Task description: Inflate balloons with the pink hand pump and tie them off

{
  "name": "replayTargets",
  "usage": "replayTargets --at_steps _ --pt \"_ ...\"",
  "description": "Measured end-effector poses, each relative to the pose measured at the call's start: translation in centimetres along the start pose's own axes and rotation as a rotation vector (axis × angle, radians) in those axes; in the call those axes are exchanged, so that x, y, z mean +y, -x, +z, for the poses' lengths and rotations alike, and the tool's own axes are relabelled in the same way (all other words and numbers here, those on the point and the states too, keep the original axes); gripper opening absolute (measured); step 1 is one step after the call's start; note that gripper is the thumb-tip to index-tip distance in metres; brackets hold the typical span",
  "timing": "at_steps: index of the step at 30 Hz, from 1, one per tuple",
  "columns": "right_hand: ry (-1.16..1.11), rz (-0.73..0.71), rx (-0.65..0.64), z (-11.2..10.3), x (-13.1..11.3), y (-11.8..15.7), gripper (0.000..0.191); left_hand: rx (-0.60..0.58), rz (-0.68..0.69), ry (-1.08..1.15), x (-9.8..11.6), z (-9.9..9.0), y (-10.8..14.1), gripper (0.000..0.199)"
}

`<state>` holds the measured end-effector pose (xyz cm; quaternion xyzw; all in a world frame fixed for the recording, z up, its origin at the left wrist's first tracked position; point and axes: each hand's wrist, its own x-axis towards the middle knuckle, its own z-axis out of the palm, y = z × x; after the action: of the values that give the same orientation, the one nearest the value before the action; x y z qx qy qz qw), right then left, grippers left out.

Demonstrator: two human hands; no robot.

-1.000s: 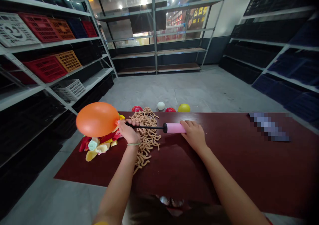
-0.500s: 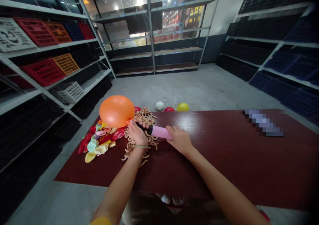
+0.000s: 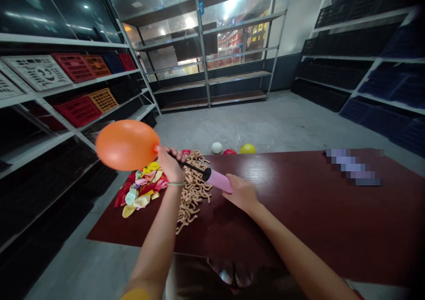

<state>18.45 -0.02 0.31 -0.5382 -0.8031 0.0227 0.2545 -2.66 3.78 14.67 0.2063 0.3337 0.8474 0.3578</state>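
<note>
An inflated orange balloon [image 3: 126, 145] hangs off the left, its neck pinched in my left hand [image 3: 171, 165]. The same hand is closed around the black end of a pink balloon pump [image 3: 219, 180]. My right hand [image 3: 241, 194] grips the pump's pink barrel. A thin black rod shows between the barrel and my left hand, so the pump is drawn out. Below the orange balloon lies a pile of limp, uninflated balloons [image 3: 141, 188] in red, yellow, pink and pale green. Beside them, partly behind my left hand, is a heap of beige, worm-like curly pieces [image 3: 192, 196].
The dark red table [image 3: 285, 211] carries a pixelated item [image 3: 353, 167] at its right. Beyond the far edge, white [image 3: 217, 148], red and yellow [image 3: 248, 148] balloons show at floor level. Shelves with crates [image 3: 78, 67] flank the left; a metal rack [image 3: 206, 70] stands behind.
My left hand has moved left and up with the orange balloon, away from the barrel. The pump has lengthened, exposing its black rod. My right hand keeps its grip; the view has tilted slightly.
</note>
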Motion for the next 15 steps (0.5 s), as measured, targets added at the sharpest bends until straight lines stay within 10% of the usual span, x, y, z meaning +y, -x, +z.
replayTargets --at_steps 7,15 --pt "0.092 0.036 0.017 -1.0 1.1 -0.2 0.044 -0.102 -0.094 -0.022 -7.2 -0.1 4.8 0.038" --pt "0.272 0.179 0.047 -2.6 5.9 -1.7 0.042 0.141 -0.016 0.082 -6.0 -3.1 1.2 0.032"
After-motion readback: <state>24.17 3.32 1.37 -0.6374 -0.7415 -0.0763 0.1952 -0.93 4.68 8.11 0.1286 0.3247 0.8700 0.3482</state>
